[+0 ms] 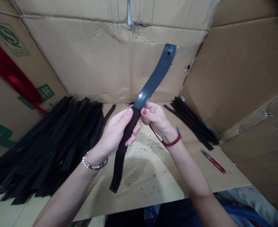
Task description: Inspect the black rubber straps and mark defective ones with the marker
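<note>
A long, flat, curved black strip (155, 78) with a hole near its upper end is held up at a slant over the table. A dark sleeve of fabric or wrap (130, 126) covers its middle. My left hand (118, 129) is closed around this covered part, thumb on top. Just above and to the right, my right hand (154, 116) pinches at the sleeve's upper edge. A thin dark cord (156, 134) hangs below my right hand; whether it joins the sleeve I cannot tell.
Many similar black strips lie in a large pile (58, 145) at left. A smaller stack (194, 119) lies at back right, near red-handled thread snips (213, 161). Dark crumbs dot the tabletop (141, 176). Cardboard walls (101, 60) enclose it; a red ribbon (13, 75) hangs at left.
</note>
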Tool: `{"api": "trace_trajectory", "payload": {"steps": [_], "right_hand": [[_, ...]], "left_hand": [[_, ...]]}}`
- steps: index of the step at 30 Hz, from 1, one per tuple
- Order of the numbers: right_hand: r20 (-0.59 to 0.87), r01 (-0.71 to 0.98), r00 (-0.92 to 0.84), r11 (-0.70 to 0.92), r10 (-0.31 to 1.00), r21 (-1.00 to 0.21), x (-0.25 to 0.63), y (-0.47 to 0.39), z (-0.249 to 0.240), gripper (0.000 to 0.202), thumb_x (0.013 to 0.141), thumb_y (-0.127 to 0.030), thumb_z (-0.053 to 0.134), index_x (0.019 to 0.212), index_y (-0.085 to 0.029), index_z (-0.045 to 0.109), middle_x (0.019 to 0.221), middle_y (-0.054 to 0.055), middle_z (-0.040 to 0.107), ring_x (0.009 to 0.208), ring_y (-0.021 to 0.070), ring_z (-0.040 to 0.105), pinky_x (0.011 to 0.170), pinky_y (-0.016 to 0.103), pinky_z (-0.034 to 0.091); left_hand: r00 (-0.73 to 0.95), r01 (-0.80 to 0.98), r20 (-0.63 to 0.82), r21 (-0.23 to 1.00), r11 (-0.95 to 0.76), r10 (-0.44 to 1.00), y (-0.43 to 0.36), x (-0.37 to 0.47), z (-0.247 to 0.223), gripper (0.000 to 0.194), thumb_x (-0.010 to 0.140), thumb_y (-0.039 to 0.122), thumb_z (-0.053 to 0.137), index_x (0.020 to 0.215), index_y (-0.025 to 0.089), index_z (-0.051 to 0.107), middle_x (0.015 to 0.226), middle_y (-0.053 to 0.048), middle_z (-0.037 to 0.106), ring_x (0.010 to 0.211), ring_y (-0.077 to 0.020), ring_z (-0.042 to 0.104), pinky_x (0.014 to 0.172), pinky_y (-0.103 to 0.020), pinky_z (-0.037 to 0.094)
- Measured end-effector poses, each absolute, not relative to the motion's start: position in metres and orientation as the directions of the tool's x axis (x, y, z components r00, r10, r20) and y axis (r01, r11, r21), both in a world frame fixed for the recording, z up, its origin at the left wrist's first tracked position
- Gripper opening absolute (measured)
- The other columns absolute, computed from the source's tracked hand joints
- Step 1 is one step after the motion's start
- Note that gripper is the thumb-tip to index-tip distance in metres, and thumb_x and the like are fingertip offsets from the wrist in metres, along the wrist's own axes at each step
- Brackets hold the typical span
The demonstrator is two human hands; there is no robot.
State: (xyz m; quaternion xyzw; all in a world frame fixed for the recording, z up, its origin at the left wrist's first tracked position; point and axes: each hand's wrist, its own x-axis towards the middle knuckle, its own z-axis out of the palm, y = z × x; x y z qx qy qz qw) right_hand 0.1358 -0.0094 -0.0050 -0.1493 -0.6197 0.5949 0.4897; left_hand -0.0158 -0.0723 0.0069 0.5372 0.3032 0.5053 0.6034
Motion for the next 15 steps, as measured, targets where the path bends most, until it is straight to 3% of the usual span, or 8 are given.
{"api": "trace_trajectory", "payload": {"steps": [5, 9, 15], "right_hand": [[0.404, -0.392, -0.557, 0.199, 0.726, -0.898, 0.1385, -0.0031, -0.0108, 0.053, 0.071, -0.057, 0.08, 0.101, -0.015, 0.07, 0.055, -0.005, 0.055, 0.043, 0.0038, 0.029, 0.041, 0.022, 0.014], [0.407, -0.394, -0.612, 0.184, 0.678, -0.9, 0.1407, -0.0037, -0.0137, 0.057, 0.067, -0.058, 0.082, 0.104, -0.017, 0.069, 0.054, -0.004, 0.062, 0.039, 0.0047, 0.035, 0.04, 0.021, 0.02], [0.443, -0.404, -0.484, 0.257, 0.754, -0.878, 0.1362, -0.0097, -0.008, 0.042, 0.069, -0.051, 0.084, 0.078, -0.017, 0.061, 0.051, -0.004, 0.063, 0.041, 0.0063, 0.051, 0.04, 0.018, 0.032]], "left_hand": [[0.475, -0.304, 0.087, 0.95, 0.07, 0.875, -0.0721, -0.0193, 0.0083, 0.043, 0.097, 0.058, 0.045, 0.09, 0.017, 0.057, 0.049, 0.004, 0.054, 0.028, -0.0064, 0.043, 0.029, -0.014, 0.034], [0.597, -0.309, 0.035, 0.932, 0.19, 0.801, -0.07, -0.0202, 0.004, 0.052, 0.093, 0.065, 0.046, 0.085, 0.016, 0.059, 0.041, 0.007, 0.045, 0.022, -0.0045, 0.032, 0.025, -0.013, 0.029], [0.51, -0.287, 0.033, 0.949, 0.134, 0.859, -0.0696, -0.0135, 0.0004, 0.061, 0.088, 0.076, 0.04, 0.08, 0.017, 0.055, 0.049, 0.005, 0.051, 0.025, -0.0055, 0.038, 0.026, -0.016, 0.03]]}}
